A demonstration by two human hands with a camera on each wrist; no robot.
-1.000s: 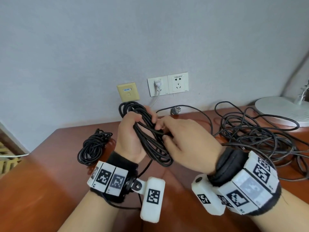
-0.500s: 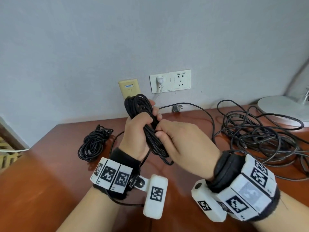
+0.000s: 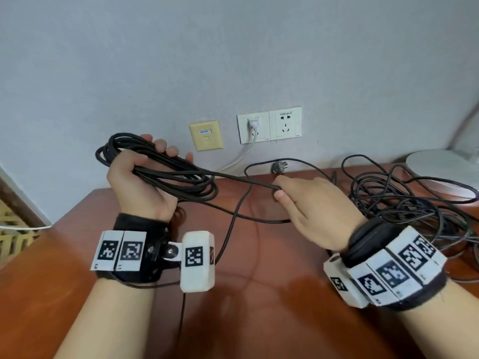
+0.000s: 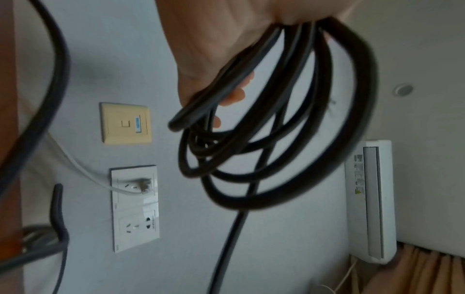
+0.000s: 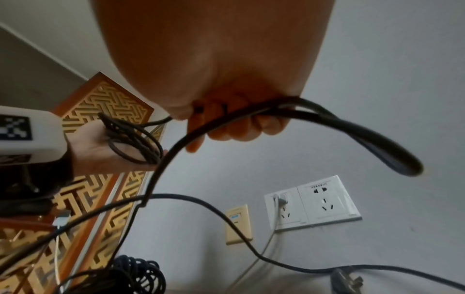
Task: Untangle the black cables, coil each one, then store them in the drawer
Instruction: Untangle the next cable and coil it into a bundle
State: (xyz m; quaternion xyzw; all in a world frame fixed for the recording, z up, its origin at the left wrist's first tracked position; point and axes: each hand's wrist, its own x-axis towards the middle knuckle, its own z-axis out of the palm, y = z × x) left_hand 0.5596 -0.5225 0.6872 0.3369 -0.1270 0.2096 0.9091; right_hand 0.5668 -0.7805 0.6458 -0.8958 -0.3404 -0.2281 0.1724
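My left hand (image 3: 153, 158) grips a coil of black cable (image 3: 168, 174), held raised above the brown desk (image 3: 259, 294) with its loops lying nearly flat. One strand runs right from the coil to my right hand (image 3: 279, 187), which pinches it between thumb and fingers. The left wrist view shows the coil (image 4: 276, 143) hanging from my palm. In the right wrist view my curled fingers (image 5: 234, 127) hold the strand (image 5: 339, 119). A second coiled cable (image 5: 125, 278) lies on the desk. A loose black tangle (image 3: 404, 203) lies at the right. No drawer is in view.
A black plug (image 3: 280, 167) lies by the wall behind my right hand. A white lamp base (image 3: 440, 172) stands behind the tangle. Wall sockets (image 3: 269, 125) carry a white lead, beside a yellow plate (image 3: 206, 136). A gold lattice panel (image 3: 13, 229) stands at the left.
My hands have drawn apart. The left hand swung the coil leftward and laid it flat; the right hand pulled one strand out to the right.
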